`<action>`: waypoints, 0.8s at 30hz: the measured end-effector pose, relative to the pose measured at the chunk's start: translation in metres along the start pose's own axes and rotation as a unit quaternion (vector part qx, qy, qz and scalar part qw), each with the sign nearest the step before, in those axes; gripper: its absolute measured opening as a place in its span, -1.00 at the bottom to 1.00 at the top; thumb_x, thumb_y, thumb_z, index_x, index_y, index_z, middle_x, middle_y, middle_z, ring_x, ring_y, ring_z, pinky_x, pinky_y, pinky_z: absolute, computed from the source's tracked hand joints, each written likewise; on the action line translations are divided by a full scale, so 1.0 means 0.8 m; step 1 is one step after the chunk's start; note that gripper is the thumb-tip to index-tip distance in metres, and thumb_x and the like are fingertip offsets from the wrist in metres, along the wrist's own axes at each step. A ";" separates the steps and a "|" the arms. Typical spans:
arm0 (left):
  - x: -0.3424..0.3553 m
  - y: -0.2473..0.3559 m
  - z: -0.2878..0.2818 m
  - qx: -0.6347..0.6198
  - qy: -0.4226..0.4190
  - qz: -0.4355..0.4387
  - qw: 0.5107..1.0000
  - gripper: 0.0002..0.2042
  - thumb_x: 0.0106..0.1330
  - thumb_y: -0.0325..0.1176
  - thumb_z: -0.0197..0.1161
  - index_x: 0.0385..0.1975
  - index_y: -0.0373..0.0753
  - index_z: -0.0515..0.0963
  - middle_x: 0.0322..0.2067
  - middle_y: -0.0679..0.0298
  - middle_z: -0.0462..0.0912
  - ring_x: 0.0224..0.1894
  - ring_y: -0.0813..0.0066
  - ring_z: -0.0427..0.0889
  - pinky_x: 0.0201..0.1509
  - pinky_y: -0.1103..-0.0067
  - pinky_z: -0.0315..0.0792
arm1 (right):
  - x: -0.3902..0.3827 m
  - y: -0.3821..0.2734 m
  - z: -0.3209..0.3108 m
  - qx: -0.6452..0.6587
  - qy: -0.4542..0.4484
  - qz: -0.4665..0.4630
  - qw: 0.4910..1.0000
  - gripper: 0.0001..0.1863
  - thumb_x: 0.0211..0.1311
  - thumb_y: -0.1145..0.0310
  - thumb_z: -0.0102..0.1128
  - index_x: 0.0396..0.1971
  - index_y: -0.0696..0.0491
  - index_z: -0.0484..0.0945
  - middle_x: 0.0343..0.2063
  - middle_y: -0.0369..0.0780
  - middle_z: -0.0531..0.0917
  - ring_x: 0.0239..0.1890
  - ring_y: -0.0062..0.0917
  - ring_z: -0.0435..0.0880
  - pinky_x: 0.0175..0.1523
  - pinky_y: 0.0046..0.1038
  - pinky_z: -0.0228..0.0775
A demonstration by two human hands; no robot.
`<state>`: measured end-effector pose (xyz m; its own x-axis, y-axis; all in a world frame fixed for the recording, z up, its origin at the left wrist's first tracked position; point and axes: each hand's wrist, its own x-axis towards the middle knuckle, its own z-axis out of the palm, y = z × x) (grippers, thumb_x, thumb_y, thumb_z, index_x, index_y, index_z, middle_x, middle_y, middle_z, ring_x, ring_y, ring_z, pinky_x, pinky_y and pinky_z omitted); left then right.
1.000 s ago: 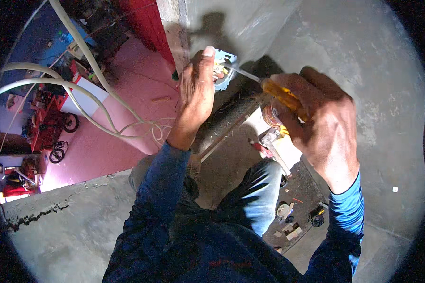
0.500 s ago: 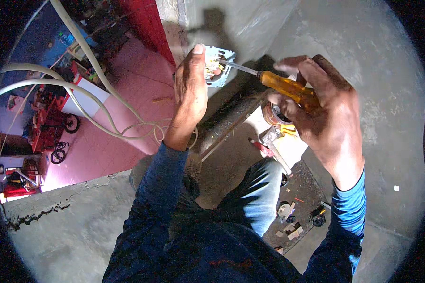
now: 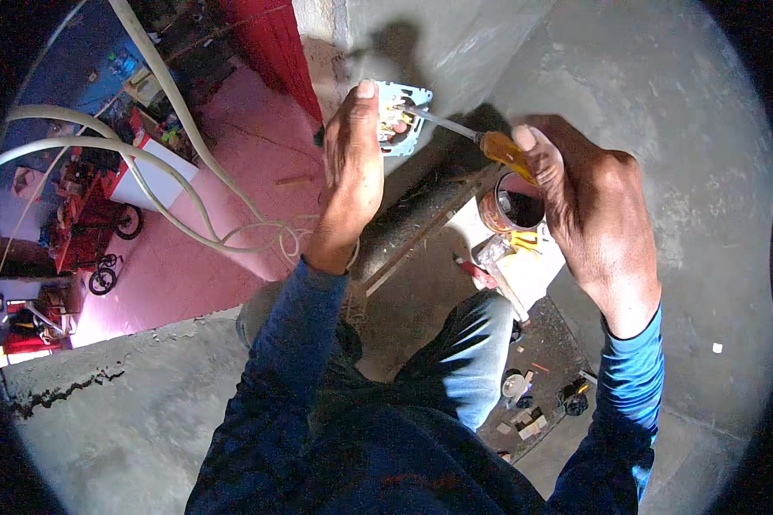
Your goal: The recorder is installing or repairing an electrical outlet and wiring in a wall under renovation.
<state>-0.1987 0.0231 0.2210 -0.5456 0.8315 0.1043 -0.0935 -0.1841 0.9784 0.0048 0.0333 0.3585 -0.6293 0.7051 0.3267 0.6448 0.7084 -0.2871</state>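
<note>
My left hand (image 3: 352, 163) is closed around the edge of a socket insert (image 3: 416, 136), a square light-metal frame with brass-coloured parts in its middle. The thumb lies along its near side; the other fingers are mostly hidden behind it. From the right, a screwdriver (image 3: 500, 149) with a clear amber handle reaches across. Its tip meets the inner parts of the insert, though the exact contact point is too small to tell. My right hand (image 3: 599, 219) grips the handle, thumb on top, the fingers partly hidden beyond it.
Below the screwdriver stands an open round can (image 3: 492, 212), beside yellow-handled pliers (image 3: 524, 240) and a red-handled tool (image 3: 477, 275). Pale cables (image 3: 170, 94) loop down on the left over a lower pink floor (image 3: 223, 197). A grey wall (image 3: 704, 172) rises at right.
My right hand has turned around the screwdriver handle, its thumb now lying forward along it and its fingers curled further over. The insert has shifted very slightly right.
</note>
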 end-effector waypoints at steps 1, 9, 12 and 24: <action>0.000 -0.001 0.000 0.001 0.002 0.000 1.000 -0.40 0.48 0.20 -0.13 -0.29 -0.31 0.56 -0.46 0.28 0.64 -0.39 0.52 0.54 -0.25 0.52 0.39 | 0.000 0.001 0.000 0.001 -0.053 0.045 0.998 -0.67 0.20 0.46 0.33 -0.02 0.12 0.57 -0.54 -0.17 0.59 -0.47 -0.52 0.60 -0.34 -0.42 0.44; 0.005 -0.002 -0.004 -0.017 0.021 -0.012 1.000 -0.44 0.50 0.15 -0.10 -0.29 -0.31 0.56 -0.43 0.27 0.64 -0.40 0.51 0.54 -0.24 0.51 0.42 | 0.008 0.002 0.006 0.044 0.036 -0.059 0.997 -0.69 0.28 0.50 0.24 0.02 0.12 0.57 -0.50 -0.16 0.67 -0.41 -0.51 0.73 -0.31 -0.44 0.50; 0.010 -0.009 -0.006 -0.043 0.024 0.000 0.999 -0.44 0.50 0.15 -0.11 -0.31 -0.31 0.56 -0.43 0.27 0.64 -0.40 0.50 0.55 -0.24 0.50 0.43 | 0.006 0.000 0.007 0.029 0.011 -0.018 0.999 -0.65 0.22 0.52 0.29 0.02 0.10 0.57 -0.49 -0.20 0.65 -0.41 -0.55 0.70 -0.29 -0.47 0.50; 0.007 -0.009 -0.002 -0.049 0.022 -0.001 0.999 -0.42 0.48 0.19 -0.12 -0.26 -0.28 0.58 -0.45 0.27 0.66 -0.40 0.54 0.58 -0.24 0.54 0.45 | 0.006 0.011 0.012 0.065 -0.003 -0.001 0.998 -0.63 0.29 0.45 0.27 0.09 0.12 0.53 -0.41 -0.23 0.65 -0.35 -0.55 0.75 -0.30 -0.50 0.55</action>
<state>-0.2028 0.0282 0.2143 -0.5810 0.8087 0.0916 -0.1745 -0.2337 0.9565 0.0034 0.0436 0.3490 -0.6337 0.7035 0.3218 0.5817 0.7076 -0.4013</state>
